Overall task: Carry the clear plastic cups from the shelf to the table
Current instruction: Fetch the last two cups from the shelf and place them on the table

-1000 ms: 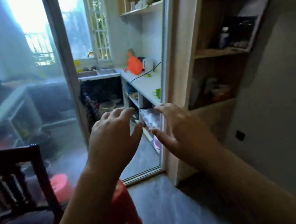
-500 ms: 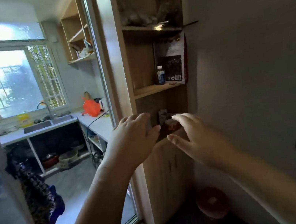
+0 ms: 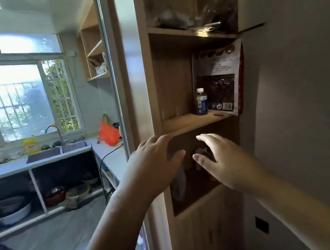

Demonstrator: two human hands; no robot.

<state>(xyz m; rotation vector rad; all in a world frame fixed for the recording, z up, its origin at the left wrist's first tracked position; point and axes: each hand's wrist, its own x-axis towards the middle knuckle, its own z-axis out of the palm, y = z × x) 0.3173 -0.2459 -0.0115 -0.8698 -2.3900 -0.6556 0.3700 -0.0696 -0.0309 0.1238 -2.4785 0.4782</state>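
A tall wooden shelf unit point(image 3: 152, 96) stands straight ahead. Both my hands are raised in front of its lowest open compartment point(image 3: 194, 197), which is dark inside. My left hand point(image 3: 157, 164) is at the compartment's left edge, fingers spread and holding nothing. My right hand point(image 3: 224, 158) is at its right side, also open and holding nothing. A pale translucent object point(image 3: 179, 183) shows in the compartment below my left thumb, and a small dark item point(image 3: 201, 153) shows between my hands. I cannot make out any clear plastic cup for certain.
The middle shelf holds a small bottle point(image 3: 201, 102) and a large snack bag point(image 3: 219, 82). Bags lie on the top shelf point(image 3: 186, 17). A sliding door frame point(image 3: 118, 89) is on the left, with a kitchen counter and sink point(image 3: 56, 151) beyond. A wall point(image 3: 303, 82) is on the right.
The view swung from the glass door and kitchen to the shelf unit and drew closer. Both hands stayed raised and now reach toward the lowest open compartment.
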